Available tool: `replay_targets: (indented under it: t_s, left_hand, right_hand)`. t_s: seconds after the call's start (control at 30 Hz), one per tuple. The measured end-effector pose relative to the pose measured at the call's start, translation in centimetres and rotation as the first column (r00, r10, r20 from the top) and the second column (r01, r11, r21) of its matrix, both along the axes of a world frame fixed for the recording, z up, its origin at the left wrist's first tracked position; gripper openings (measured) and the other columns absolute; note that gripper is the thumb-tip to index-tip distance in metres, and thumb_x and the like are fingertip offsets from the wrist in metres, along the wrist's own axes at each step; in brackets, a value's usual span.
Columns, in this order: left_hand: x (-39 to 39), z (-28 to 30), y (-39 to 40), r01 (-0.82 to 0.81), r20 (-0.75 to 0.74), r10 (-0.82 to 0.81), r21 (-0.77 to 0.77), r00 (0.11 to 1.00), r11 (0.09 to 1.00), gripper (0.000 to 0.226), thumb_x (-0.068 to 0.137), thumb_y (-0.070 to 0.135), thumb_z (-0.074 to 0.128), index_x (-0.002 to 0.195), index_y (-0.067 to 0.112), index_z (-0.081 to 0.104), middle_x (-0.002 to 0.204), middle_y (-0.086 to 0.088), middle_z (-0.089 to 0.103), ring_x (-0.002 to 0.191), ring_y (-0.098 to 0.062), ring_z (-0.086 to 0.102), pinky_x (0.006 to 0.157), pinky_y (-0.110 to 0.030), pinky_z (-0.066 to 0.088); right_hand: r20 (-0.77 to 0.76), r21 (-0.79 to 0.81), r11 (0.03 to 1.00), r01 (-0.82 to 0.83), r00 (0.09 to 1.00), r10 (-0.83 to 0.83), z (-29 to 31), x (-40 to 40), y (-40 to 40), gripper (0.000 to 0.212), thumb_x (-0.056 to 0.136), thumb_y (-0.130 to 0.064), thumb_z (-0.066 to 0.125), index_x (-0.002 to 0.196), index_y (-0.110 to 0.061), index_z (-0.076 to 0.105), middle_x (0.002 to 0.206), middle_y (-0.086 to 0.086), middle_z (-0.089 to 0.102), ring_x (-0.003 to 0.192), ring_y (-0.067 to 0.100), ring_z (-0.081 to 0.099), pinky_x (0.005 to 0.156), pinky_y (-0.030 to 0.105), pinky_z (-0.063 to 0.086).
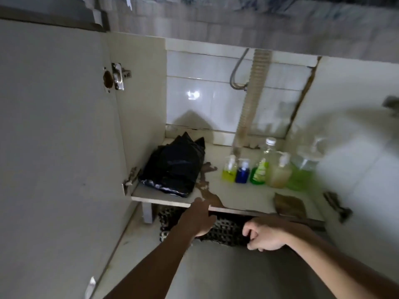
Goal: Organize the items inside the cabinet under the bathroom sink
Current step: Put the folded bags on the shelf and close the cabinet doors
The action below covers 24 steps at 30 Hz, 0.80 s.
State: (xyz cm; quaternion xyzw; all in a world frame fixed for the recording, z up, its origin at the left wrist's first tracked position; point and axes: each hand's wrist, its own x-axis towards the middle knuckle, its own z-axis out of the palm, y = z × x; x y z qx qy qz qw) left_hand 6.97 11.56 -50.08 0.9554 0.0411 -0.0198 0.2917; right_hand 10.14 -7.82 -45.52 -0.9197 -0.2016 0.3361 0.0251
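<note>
The cabinet floor point(244, 197) holds a black plastic bag point(172, 167) at the left. To its right stand a yellow pump bottle point(229, 172), a blue bottle point(242, 173), a green bottle with a white cap point(260, 169), a beige pump bottle point(278, 173) and a large clear jug of green liquid point(302, 171). My left hand point(198, 216) rests at the floor's front edge, index finger on top, the other fingers tucked below. My right hand point(265, 236) is curled on a dark patterned mat point(226, 231) lying under the cabinet.
A ribbed drain hose point(252, 100) and a metal supply pipe point(236, 72) hang at the back. The left door point(54, 147) and right door point(356, 152) stand open. A brown rag point(289, 205) lies at the front right. Brown stains mark the floor's middle.
</note>
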Motion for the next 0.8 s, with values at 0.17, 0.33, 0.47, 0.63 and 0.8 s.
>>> replay_targets:
  t_s: [0.17, 0.33, 0.47, 0.63, 0.8]
  left_hand:
    - [-2.4, 0.3, -6.2, 0.078, -0.052, -0.081, -0.054, 0.995, 0.996, 0.04, 0.092, 0.03, 0.053, 0.126, 0.01, 0.054, 0.131, -0.01, 0.053, 0.118, -0.024, 0.053, 0.098, -0.031, 0.045]
    - [-3.8, -5.3, -9.8, 0.098, -0.103, -0.089, 0.086, 0.991, 0.992, 0.038, 0.093, 0.036, 0.053, 0.125, 0.015, 0.055, 0.134, -0.007, 0.052, 0.124, -0.022, 0.048, 0.102, -0.033, 0.041]
    - [-7.0, -9.8, -10.3, 0.168, -0.253, -0.091, 0.301, 0.963, 0.939, 0.043, 0.095, 0.039, 0.049, 0.132, 0.019, 0.048, 0.141, -0.005, 0.046, 0.13, -0.023, 0.044, 0.105, -0.036, 0.038]
    - [-12.4, -6.8, -5.5, 0.032, -0.182, 0.055, 0.447, 0.982, 0.894, 0.035, 0.095, 0.039, 0.047, 0.125, 0.022, 0.054, 0.133, -0.004, 0.054, 0.123, -0.023, 0.05, 0.098, -0.035, 0.043]
    - [-18.7, 2.3, -0.2, -0.275, 0.195, 0.208, 0.439, 0.959, 0.855, 0.032, 0.095, 0.036, 0.044, 0.107, 0.017, 0.066, 0.114, -0.006, 0.068, 0.102, -0.024, 0.064, 0.09, -0.037, 0.052]
  right_hand:
    - [0.06, 0.369, 0.897, 0.241, 0.957, -0.282, 0.4, -1.6, -5.4, 0.029, 0.091, -0.019, 0.059, 0.118, -0.012, 0.058, 0.093, 0.005, 0.068, 0.071, 0.012, 0.064, 0.064, 0.022, 0.045]
    - [0.026, 0.513, 0.826, 0.233, 0.958, -0.286, -6.8, -3.7, -7.4, 0.005, 0.089, -0.018, 0.06, 0.089, -0.023, 0.06, 0.088, 0.0, 0.067, 0.066, 0.007, 0.063, 0.064, 0.023, 0.051]
    - [-0.092, 0.086, 0.996, 0.003, 0.996, 0.005, -13.3, -5.6, -10.5, 0.017, 0.082, -0.031, 0.057, 0.086, -0.017, 0.065, 0.091, 0.007, 0.074, 0.067, 0.015, 0.065, 0.068, 0.027, 0.052]
    - [0.124, 0.13, 0.991, -0.007, 0.992, -0.01, -13.1, -7.3, -10.0, 0.014, 0.084, -0.02, 0.054, 0.088, -0.014, 0.066, 0.084, 0.007, 0.071, 0.08, 0.02, 0.068, 0.063, 0.023, 0.046]
    - [0.465, 0.542, 0.815, -0.203, 0.881, -0.089, -2.9, -11.9, -2.7, 0.019, 0.09, -0.016, 0.057, 0.104, -0.009, 0.066, 0.091, 0.002, 0.067, 0.087, 0.019, 0.063, 0.075, 0.023, 0.046]
